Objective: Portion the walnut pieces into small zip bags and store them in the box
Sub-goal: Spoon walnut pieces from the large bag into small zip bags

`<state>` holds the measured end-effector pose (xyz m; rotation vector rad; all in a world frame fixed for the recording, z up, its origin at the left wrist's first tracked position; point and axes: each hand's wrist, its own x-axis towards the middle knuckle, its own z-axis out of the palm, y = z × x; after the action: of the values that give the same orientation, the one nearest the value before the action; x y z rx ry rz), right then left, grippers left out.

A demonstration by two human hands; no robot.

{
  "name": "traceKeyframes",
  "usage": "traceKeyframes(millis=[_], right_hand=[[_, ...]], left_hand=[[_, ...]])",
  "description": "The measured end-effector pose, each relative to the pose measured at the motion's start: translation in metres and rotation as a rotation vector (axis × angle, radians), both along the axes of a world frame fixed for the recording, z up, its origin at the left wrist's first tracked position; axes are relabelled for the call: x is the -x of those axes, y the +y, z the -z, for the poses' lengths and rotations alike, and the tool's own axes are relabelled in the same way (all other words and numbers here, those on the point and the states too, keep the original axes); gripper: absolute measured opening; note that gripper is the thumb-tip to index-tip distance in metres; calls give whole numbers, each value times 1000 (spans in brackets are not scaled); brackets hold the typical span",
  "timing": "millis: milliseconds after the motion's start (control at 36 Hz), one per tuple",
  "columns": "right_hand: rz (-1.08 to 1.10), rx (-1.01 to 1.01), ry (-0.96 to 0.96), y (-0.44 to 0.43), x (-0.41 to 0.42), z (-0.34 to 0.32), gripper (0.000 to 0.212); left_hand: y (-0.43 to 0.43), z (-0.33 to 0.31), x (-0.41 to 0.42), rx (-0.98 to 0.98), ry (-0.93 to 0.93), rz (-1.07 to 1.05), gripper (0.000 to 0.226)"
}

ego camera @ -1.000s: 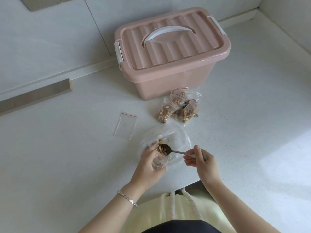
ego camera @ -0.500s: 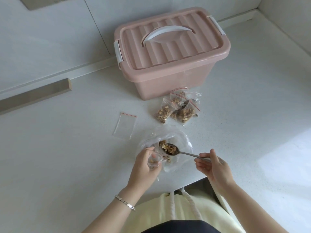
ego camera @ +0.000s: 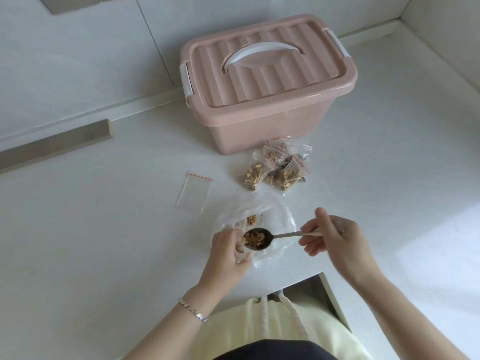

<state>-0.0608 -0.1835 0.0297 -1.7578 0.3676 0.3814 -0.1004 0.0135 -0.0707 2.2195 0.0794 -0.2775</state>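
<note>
My left hand (ego camera: pixel 225 252) grips a small zip bag (ego camera: pixel 240 249) with some walnut pieces in it, held open over a large clear plastic bag (ego camera: pixel 276 219) lying on the counter. My right hand (ego camera: pixel 335 236) holds a metal spoon (ego camera: pixel 259 239) loaded with walnut pieces, its bowl right at the small bag's mouth. A few walnut pieces (ego camera: pixel 251 220) remain in the large bag. Several filled zip bags (ego camera: pixel 275 168) lie in a pile in front of the pink lidded box (ego camera: pixel 262 81). An empty zip bag (ego camera: pixel 194 193) lies flat to the left.
The pink box is shut, with a white handle and side latches, standing near the back wall. A grey strip (ego camera: pixel 54 145) runs along the wall at left. The counter's front edge has a notch (ego camera: pixel 311 284) close to my body.
The spoon scooped walnuts from the large bag and came back left to the small bag's mouth. My right hand shifted right, then inward again. My left hand kept holding the small bag.
</note>
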Motion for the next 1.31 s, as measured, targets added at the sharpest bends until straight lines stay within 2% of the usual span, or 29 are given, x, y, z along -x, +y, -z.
traceKeyframes(millis=[83, 194, 250, 361, 472, 583, 722, 833, 944, 1222, 1306], right_hand=[[-149, 127, -81, 14, 9, -2, 40], [-380, 300, -247, 23, 19, -2, 52], [-347, 285, -306, 19, 20, -2, 53], [-70, 173, -333, 5, 15, 3, 40], [52, 156, -259, -5, 10, 20, 36], [96, 127, -197, -3, 10, 46, 32], [83, 115, -171, 7, 10, 68, 27], [41, 124, -172, 14, 10, 77, 27], [37, 94, -146, 16, 13, 84, 26], [195, -255, 181, 19, 17, 94, 35], [258, -349, 297, 16, 18, 96, 38]], left_hand=[[-4, 3, 0, 10, 14, -19, 37], [-6, 2, 0, 26, -8, -60, 33], [-5, 1, 0, 33, -18, -76, 32], [-2, 1, 0, 46, -54, -111, 31], [2, 7, 0, 84, -29, -79, 28], [5, 12, -1, 125, 59, -1, 43], [4, 9, -5, 136, 134, 46, 22], [4, 10, -7, 117, 126, 36, 29], [6, 9, -8, 76, 107, 1, 20], [2, -2, -5, 226, 177, -32, 14], [-1, -3, -4, 235, 159, 21, 23]])
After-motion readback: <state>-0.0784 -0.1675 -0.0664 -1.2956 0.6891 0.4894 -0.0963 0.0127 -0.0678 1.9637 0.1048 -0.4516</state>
